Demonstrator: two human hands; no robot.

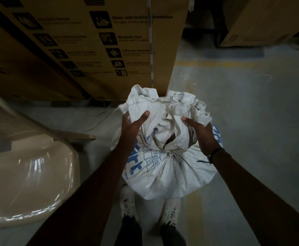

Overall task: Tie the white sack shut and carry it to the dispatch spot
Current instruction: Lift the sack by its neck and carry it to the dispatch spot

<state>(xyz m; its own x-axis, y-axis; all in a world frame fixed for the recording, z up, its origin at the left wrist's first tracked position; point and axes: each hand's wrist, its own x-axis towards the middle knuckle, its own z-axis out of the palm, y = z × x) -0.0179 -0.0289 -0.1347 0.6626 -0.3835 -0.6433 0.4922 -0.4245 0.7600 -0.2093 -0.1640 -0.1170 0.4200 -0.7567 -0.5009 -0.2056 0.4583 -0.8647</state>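
Head view: looking down at a dim warehouse floor, both arms reaching forward over a sack.
Carton: a tall brown cardboard box [95,50] with printed feature icons stands upper left; its near corner is just behind the sack's top.
Second carton: another brown box [262,20] sits upper right, well apart.
Floor: grey concrete [251,121] with a faint yellow line.
Chair: a beige plastic chair [31,174] sits at the left, near the left arm.
White sack: the white sack [166,167], printed in blue, stands on the floor just ahead of the person's shoes [129,206]; its neck is cinched at a tie point, and loose crumpled fabric flares above that.
Left hand: the left hand [132,125] touches the loose top fabric, thumb and fingers spread and fairly straight.
Right hand: the right hand [200,134] cups the flared fabric from the right, fingers curled into the folds; a dark wristband [216,152] circles the wrist.
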